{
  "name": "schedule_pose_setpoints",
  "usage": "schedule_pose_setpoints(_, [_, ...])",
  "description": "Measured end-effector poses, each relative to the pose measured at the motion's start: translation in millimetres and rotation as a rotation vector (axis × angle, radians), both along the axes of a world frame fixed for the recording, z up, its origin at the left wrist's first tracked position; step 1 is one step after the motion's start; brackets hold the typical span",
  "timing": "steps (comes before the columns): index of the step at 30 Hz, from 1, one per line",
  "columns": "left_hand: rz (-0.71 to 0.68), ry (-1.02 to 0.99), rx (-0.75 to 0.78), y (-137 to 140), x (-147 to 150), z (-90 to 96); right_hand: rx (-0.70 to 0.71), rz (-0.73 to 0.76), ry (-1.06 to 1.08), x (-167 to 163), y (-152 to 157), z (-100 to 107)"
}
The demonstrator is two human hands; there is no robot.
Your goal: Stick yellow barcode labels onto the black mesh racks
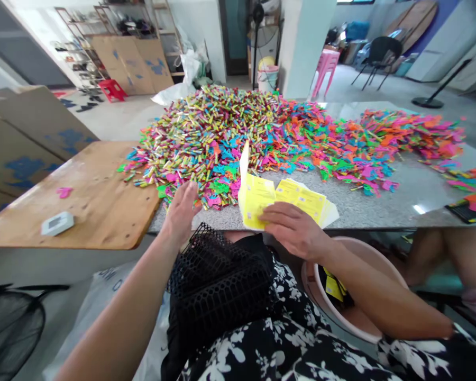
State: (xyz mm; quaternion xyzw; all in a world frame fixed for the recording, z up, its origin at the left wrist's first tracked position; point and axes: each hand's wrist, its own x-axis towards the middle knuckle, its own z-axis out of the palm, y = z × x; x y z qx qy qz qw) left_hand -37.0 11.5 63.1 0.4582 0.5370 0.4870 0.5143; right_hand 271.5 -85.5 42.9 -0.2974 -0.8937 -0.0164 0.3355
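Observation:
My left hand (181, 210) reaches over the front edge of the pile of small colourful plastic pieces (218, 132), fingers stretched out and thumb apart, with nothing seen in it. Across my lap lies black plastic mesh netting (222, 270), just below that hand. My right hand (295, 226) is closed at the yellow printed cards (259, 193), its fingertips pressed at a card's lower right edge; the thumb is hidden. More yellow cards (301, 197) lie behind its knuckles on white paper. A white sheet (244, 164) stands up at the left of the cards.
The pile spreads along the grey stone table (410, 185). A wooden board (103, 201) to the left carries a white digital device (57, 223) and a pink piece (64, 192). Below my right arm stands a pink tub (375, 254) with yellow cards and black netting inside. Another person's legs (440, 254) show at right.

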Motion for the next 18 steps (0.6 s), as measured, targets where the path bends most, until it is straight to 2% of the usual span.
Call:
schedule_pose_setpoints(1, [-0.05,-0.058,-0.051,8,-5,3.3,0.013,0.071,-0.056,-6,-6,4])
schedule_pose_setpoints(2, [-0.173,-0.124,-0.124,15,-10,5.5,0.026,0.141,-0.105,-11,-10,8])
schedule_pose_setpoints(5, [-0.619,-0.242,-0.398,21,-24,1.5,0.056,0.299,-0.214,-23,-16,14])
schedule_pose_setpoints(7, [-0.754,-0.252,-0.506,16,-30,-7.5,0.052,0.349,-0.267,-27,-13,13])
schedule_pose_setpoints(10, [-0.751,-0.252,-0.492,6,-42,-16.7,0.007,0.373,-0.326,-24,-3,6])
schedule_pose_setpoints(14, [-0.706,-0.15,-0.421,-2,-55,-11.5,-0.038,0.345,-0.387,-11,15,-6])
schedule_pose_setpoints(16, [-0.707,-0.081,-0.436,-6,-55,-8.3,-0.052,0.266,-0.369,-8,25,-11])
schedule_pose_setpoints(18, [-0.668,-0.053,-0.427,-13,-51,-8.7,-0.089,0.116,-0.319,-10,32,-12])
